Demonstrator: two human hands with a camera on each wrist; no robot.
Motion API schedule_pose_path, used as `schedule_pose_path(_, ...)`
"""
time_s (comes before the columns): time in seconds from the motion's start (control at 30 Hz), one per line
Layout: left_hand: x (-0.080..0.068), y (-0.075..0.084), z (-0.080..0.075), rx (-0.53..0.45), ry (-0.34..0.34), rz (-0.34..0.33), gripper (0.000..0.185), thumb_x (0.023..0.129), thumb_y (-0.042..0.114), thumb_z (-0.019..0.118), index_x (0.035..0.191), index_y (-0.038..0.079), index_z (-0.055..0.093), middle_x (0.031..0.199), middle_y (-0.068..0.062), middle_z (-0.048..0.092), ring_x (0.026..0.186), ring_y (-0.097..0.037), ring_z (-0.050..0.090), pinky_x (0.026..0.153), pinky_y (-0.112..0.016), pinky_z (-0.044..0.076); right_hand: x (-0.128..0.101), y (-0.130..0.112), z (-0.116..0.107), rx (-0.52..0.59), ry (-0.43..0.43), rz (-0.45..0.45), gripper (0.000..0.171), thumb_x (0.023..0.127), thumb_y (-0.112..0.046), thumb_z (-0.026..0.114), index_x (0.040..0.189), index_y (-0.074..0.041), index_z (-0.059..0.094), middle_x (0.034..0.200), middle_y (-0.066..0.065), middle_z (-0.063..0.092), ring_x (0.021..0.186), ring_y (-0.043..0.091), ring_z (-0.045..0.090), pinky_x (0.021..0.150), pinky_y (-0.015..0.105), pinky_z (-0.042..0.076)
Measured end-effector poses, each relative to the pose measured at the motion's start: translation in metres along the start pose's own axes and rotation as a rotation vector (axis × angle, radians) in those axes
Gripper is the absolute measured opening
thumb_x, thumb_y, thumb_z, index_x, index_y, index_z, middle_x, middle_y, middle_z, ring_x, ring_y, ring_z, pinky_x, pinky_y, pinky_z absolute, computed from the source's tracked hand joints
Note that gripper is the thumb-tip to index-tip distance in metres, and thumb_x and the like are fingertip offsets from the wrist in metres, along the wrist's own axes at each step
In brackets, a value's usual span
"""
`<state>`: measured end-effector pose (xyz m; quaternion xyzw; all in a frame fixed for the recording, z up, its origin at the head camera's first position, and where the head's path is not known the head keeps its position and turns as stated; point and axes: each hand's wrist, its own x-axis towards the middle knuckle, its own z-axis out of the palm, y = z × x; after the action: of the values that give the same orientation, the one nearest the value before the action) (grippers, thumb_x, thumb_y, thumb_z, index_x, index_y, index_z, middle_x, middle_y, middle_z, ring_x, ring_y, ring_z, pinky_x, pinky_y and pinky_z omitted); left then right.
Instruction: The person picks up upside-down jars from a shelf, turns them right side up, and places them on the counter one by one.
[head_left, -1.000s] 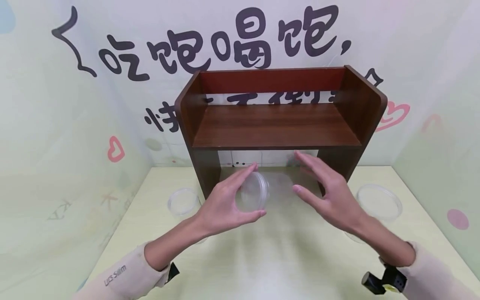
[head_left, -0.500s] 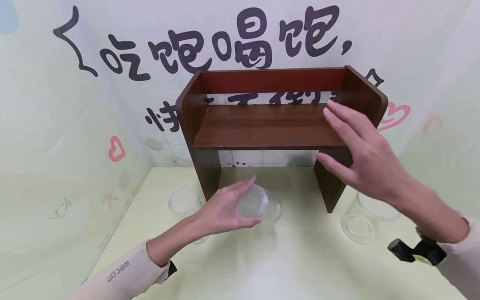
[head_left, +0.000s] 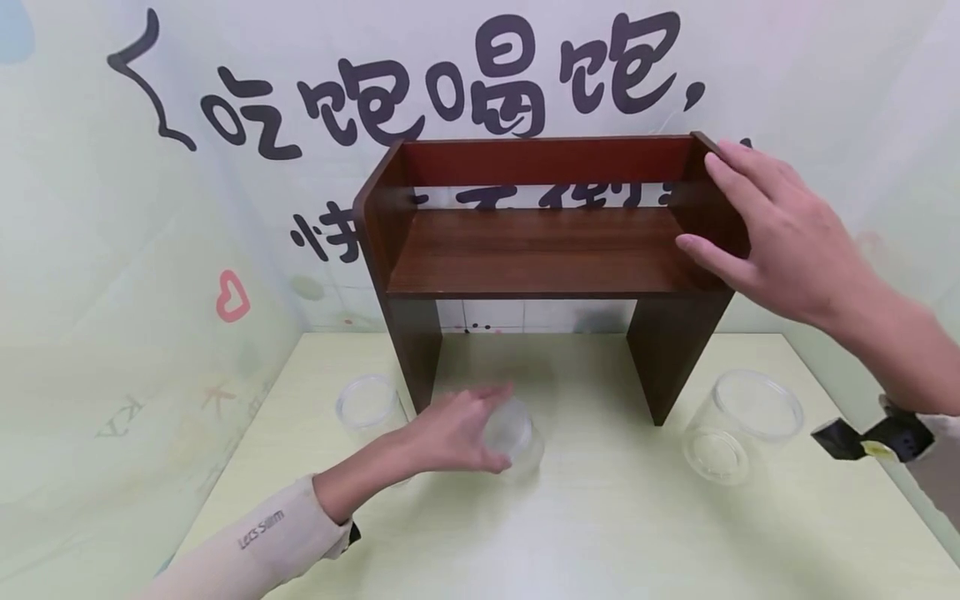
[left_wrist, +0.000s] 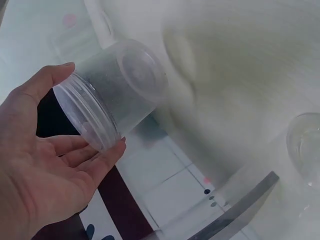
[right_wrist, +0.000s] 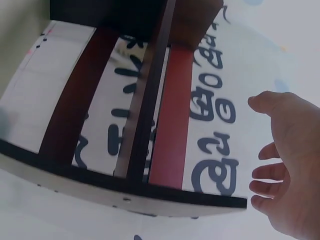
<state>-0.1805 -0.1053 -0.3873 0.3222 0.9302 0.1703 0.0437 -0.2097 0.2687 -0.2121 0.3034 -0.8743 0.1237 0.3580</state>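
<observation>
My left hand (head_left: 453, 433) grips a clear plastic jar (left_wrist: 117, 82) around its ridged end, thumb on one side and fingers on the other. In the head view the jar is tilted, low over the table under the wooden shelf's opening, its far end pointing down and to the right. My right hand (head_left: 798, 246) holds nothing, fingers extended and thumb apart. It overlaps the right side panel of the dark brown shelf (head_left: 555, 250) in the head view. The right wrist view shows that hand beside the shelf's upper end.
A clear jar (head_left: 367, 402) stands left of the shelf, partly behind my left forearm. Another clear jar (head_left: 757, 406) stands to the right. The pale table (head_left: 600, 525) runs under everything, with a printed cloth wall (head_left: 247, 200) behind.
My right hand has moved up and right, away from the jar to the shelf's right side. My left hand has lowered the jar towards the table.
</observation>
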Motion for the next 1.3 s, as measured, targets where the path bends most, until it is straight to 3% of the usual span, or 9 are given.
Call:
schedule_pose_path(0.07,0.001,-0.001,0.003,0.027,-0.013,0.013,0.097,0.079,0.041,0.089,0.157,0.001,0.049,0.153,-0.014,0.059,0.095,-0.027,0.075,0.075,-0.033,0.059,0.002,0.006,-0.001,-0.009,-0.015,0.018,0.081,0.096,-0.037,0.077,0.158,0.002,0.044,0.164,0.023,0.043,0.149,0.047,0.041,0.121,0.062,0.036)
schedule_pose_path(0.2,0.004,-0.004,0.01,0.064,-0.01,0.027,0.094,0.079,0.043,0.089,0.155,0.001,0.052,0.151,-0.014,0.061,0.127,-0.03,0.068,0.087,-0.041,0.062,0.007,0.015,-0.003,-0.02,-0.063,0.081,0.082,0.093,-0.024,0.08,0.16,0.003,0.041,0.165,0.025,0.04,0.151,0.047,0.038,0.124,0.06,0.032)
schedule_pose_path(0.33,0.005,-0.008,0.017,0.081,-0.018,0.018,0.094,0.08,0.044,0.088,0.155,0.001,0.051,0.15,-0.014,0.062,0.127,-0.032,0.067,0.09,-0.045,0.062,0.01,0.019,-0.003,-0.009,-0.134,0.154,0.079,0.098,-0.025,0.075,0.162,0.003,0.037,0.168,0.024,0.035,0.153,0.047,0.034,0.125,0.063,0.029)
schedule_pose_path(0.53,0.005,-0.013,0.027,0.117,-0.045,0.001,0.094,0.081,0.046,0.087,0.156,0.003,0.051,0.148,-0.012,0.063,0.126,-0.033,0.067,0.092,-0.048,0.061,0.012,0.023,-0.001,0.004,-0.184,0.195,0.077,0.102,-0.031,0.07,0.163,0.002,0.035,0.17,0.022,0.032,0.155,0.047,0.032,0.124,0.067,0.026)
schedule_pose_path(0.93,0.009,-0.015,0.036,0.172,-0.021,0.057,0.086,0.08,0.043,0.087,0.149,0.002,0.056,0.145,-0.011,0.065,0.117,-0.029,0.07,0.08,-0.045,0.063,0.008,0.032,0.007,0.012,-0.204,0.23,0.078,0.103,-0.031,0.069,0.162,0.004,0.033,0.169,0.024,0.031,0.155,0.049,0.031,0.123,0.069,0.026)
schedule_pose_path(1.3,0.006,-0.016,0.04,0.191,-0.016,0.062,0.085,0.083,0.047,0.085,0.15,0.004,0.056,0.15,-0.011,0.061,0.126,-0.03,0.067,0.081,-0.05,0.063,0.005,0.033,0.012,0.0,-0.178,0.207,0.078,0.101,-0.027,0.071,0.161,0.007,0.034,0.169,0.024,0.032,0.156,0.046,0.031,0.123,0.068,0.027)
